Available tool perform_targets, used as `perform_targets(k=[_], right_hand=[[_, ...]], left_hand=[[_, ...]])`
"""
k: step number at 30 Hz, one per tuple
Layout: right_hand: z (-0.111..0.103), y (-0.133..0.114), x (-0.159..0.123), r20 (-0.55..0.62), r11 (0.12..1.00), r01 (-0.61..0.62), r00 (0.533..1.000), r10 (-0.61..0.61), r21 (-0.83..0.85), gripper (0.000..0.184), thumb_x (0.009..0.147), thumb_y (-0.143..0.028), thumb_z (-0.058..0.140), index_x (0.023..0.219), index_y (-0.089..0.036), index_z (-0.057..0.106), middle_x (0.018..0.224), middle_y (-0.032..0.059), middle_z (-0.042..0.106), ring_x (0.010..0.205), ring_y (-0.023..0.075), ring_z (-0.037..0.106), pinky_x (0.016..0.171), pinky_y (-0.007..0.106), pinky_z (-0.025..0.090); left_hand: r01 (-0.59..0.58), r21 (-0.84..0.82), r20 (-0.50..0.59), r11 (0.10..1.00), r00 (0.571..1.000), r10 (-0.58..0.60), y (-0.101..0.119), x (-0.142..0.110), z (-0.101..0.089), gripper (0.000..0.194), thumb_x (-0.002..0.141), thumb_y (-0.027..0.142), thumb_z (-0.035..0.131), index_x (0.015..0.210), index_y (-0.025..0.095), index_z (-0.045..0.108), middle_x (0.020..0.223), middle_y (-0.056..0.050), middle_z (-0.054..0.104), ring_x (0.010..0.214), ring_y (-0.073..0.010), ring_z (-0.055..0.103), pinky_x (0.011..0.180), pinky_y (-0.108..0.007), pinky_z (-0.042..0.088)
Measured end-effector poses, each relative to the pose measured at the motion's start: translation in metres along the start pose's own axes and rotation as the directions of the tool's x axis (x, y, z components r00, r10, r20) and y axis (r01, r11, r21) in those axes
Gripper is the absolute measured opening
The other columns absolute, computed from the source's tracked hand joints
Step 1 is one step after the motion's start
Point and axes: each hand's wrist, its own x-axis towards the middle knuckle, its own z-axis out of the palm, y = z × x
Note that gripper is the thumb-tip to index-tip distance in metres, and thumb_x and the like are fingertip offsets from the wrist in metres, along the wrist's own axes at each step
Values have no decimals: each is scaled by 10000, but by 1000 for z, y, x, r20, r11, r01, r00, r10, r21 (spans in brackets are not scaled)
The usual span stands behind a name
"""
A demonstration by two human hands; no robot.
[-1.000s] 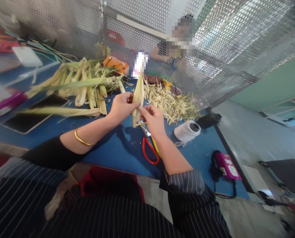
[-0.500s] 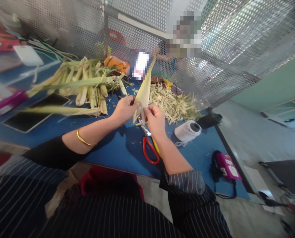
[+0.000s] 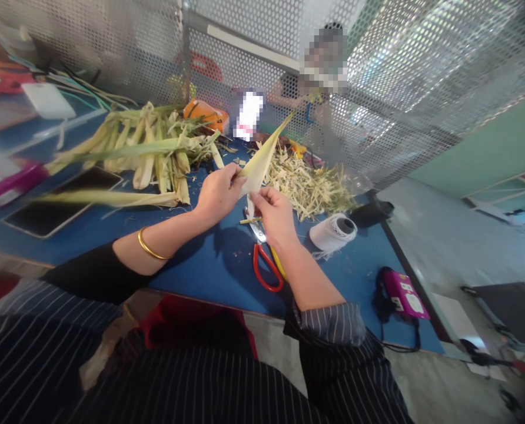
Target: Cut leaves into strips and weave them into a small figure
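Observation:
Above the blue table, both my hands pinch one broad pale-green husk leaf [image 3: 262, 162], its narrow tip pointing away to the upper right. My left hand [image 3: 218, 193] grips the leaf's left edge between thumb and fingers. Lower and to the right, my right hand [image 3: 278, 219] holds the near end of it, where a narrow strip hangs down. Under my right hand lie scissors [image 3: 259, 234] with a red and a yellow handle, partly covered by my wrist. A heap of pale cut shreds [image 3: 304, 187] is just beyond that hand.
Long husks [image 3: 145, 144] are bunched at left, near a dark tablet-like slab [image 3: 90, 179] and an orange packet [image 3: 207, 116]. A white thread spool [image 3: 333, 234] and a magenta device [image 3: 406, 294] sit at right. Perforated metal mesh [image 3: 249, 44] borders the back; a person is behind it.
The husk leaf has tilted further to the right, and its lower end is now mostly behind my hands. Both hands stay close together, with slight shifts. The scissors lie in the same place.

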Motion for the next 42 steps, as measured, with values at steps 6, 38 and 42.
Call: perform_targets(k=[6,38,42], right_hand=[[-8,-22,-5,120,981,-153,983,139,116,160,734,-266,681,688,-181,553,520,-59,557,450,65,507,473,203,394],[-48,-18,-36,45,961,118,993,-111,-250,235,822,-374,603,675,-198,552,533,-49,543,499,98,516,524,232,420],[-40,-15,-41,143,952,129,985,-92,-277,258,847,-367,581,665,-188,544,529,-51,544,486,79,508,507,206,391]], left_hand=[[-15,128,-57,992,998,22,-18,10,-1,170,833,207,468,840,171,634,733,-37,642,660,-164,538,614,-278,338],[370,-502,415,782,896,-158,35,-22,-4,315,726,440,700,845,149,703,775,-49,671,671,-140,564,573,-252,410],[366,-564,337,740,920,-197,37,-34,11,180,722,314,711,678,145,669,634,-7,602,570,-88,488,546,-228,384]])
